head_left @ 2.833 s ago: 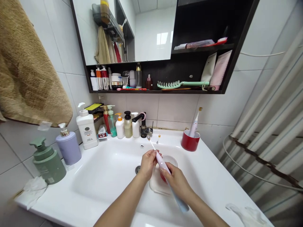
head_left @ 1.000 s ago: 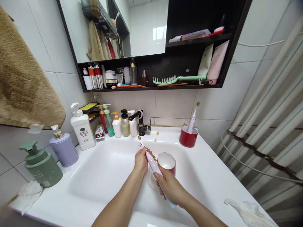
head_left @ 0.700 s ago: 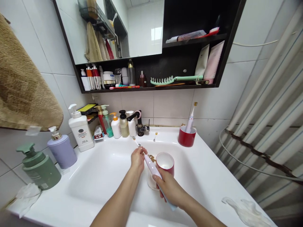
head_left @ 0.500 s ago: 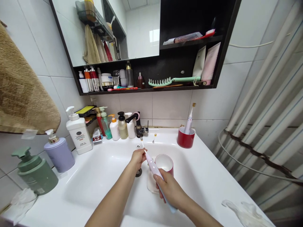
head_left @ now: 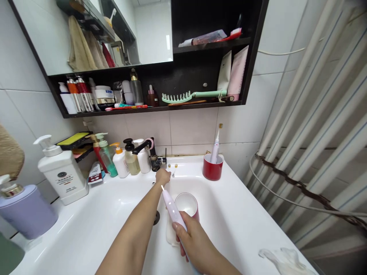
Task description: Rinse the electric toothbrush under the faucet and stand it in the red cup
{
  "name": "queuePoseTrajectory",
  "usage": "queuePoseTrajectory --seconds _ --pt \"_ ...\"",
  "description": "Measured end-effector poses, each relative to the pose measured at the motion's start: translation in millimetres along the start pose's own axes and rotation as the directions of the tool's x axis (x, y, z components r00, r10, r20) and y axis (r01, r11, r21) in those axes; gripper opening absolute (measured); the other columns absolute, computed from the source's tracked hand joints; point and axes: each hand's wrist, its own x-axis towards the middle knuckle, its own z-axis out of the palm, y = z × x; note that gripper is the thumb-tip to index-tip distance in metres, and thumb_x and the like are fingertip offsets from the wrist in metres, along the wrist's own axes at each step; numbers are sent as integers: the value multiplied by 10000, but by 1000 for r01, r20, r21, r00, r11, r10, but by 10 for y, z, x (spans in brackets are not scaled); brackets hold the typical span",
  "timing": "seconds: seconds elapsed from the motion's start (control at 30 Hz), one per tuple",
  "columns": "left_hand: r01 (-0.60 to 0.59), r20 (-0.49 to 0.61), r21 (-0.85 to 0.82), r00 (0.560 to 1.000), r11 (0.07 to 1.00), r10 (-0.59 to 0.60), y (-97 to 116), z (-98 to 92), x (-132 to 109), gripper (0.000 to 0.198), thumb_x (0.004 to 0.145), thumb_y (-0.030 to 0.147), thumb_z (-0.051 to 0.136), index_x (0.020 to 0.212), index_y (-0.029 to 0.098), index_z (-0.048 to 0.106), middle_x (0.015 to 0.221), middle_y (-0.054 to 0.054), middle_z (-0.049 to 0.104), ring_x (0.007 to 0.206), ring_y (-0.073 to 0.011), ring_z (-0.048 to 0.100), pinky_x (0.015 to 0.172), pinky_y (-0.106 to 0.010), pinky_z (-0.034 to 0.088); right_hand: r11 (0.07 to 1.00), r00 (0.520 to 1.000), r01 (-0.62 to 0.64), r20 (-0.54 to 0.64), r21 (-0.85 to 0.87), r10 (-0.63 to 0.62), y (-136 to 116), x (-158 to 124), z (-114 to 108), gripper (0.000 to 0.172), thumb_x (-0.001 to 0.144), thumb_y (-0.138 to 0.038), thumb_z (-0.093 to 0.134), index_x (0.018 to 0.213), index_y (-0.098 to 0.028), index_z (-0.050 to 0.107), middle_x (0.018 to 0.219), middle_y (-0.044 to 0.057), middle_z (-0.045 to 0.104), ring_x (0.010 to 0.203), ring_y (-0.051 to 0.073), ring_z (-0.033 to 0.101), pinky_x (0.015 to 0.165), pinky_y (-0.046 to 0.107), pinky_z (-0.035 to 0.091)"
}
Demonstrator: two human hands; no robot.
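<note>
My right hand [head_left: 195,240] is wrapped around a pale pink electric toothbrush handle [head_left: 172,208], its bare metal shaft pointing up and away. At the sink's back ledge, my left hand [head_left: 163,176] is closed, its fingertips at a small toothbrush head [head_left: 169,166]; most of the fingers are hidden. Just right of it, a second toothbrush head [head_left: 176,166] lies on the ledge. A red cup with a white inside [head_left: 186,202] sits in the basin behind my right hand. Partly under that hand is a pale flat item [head_left: 171,236].
Left of the black faucet [head_left: 155,154] stand several pump bottles [head_left: 120,162]. A red cup [head_left: 212,168] at the back right holds another electric toothbrush [head_left: 215,151]. Above is a dark shelf [head_left: 160,109] with a green hairbrush [head_left: 177,98]. Crumpled clear plastic [head_left: 282,259] lies front right.
My left hand has moved away from the toothbrush handle to the back ledge, with the brush head now off the shaft. The right hand still holds the handle. The view has shifted right.
</note>
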Motion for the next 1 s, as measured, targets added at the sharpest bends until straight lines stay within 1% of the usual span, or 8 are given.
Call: queuePoseTrajectory --seconds 0.13,0.3,0.4,0.6,0.7,0.8,0.87,1.0 --pt "-84 -46 143 995 986 91 57 -6 57 207 497 192 561 385 169 389 625 -100 563 851 -260 477 698 -320 314 1000 1000 7 5 17 -7 -13 -6 -12 216 740 -307 290 875 -180 400 601 -32 397 353 20 359 320 136 298" --pt "-206 -30 211 976 955 217 116 50 -31 162 513 215 566 452 155 428 754 -111 551 884 -247 464 738 -317 301 1000 1000 19 16 14 -19 -24 -15 -5 195 739 -303 292 830 -179 412 593 -35 401 342 20 355 310 140 288" --pt "-263 8 203 964 943 266 120 149 -105 144 510 112 552 442 137 428 720 -106 536 889 -246 464 749 -308 298 998 998 61 -17 24 -60 -15 -8 0 211 739 -321 290 838 -181 412 592 -35 401 352 23 363 326 145 304" --pt "-222 13 51 975 974 222 163 213 -150 171 535 -19 466 440 121 443 692 -94 526 898 -231 452 779 -315 280 994 986 78 -152 73 -66 -28 36 -41 240 728 -349 290 845 -176 408 582 -39 383 354 32 361 323 153 321" --pt "-157 30 -83 987 984 160 205 92 -199 177 536 2 500 431 133 444 605 -54 519 812 -188 491 731 -270 329 994 977 87 -201 66 -72 -45 52 -72 226 719 -358 297 776 -176 418 554 -49 365 348 33 369 326 155 329" --pt "-48 82 -255 994 966 71 192 -119 -352 119 589 89 510 489 136 467 485 -6 474 587 -120 513 596 -230 387 998 982 44 -188 48 -34 -39 55 -78 208 713 -347 300 771 -182 412 543 -51 374 336 39 375 304 157 317" --pt "29 126 -376 992 926 20 146 -276 -502 91 621 144 504 537 132 473 458 15 455 469 -77 479 516 -201 397 999 988 12 -153 37 -6 -19 47 -58 207 710 -343 300 786 -182 405 549 -47 386 333 42 380 291 159 311" --pt "145 178 -571 983 808 -51 39 -521 -796 128 653 197 496 555 123 458 446 25 446 390 -30 430 443 -149 394 1000 997 -6 -79 14 7 18 10 16 203 710 -340 290 786 -182 395 557 -42 401 339 47 391 283 161 299"
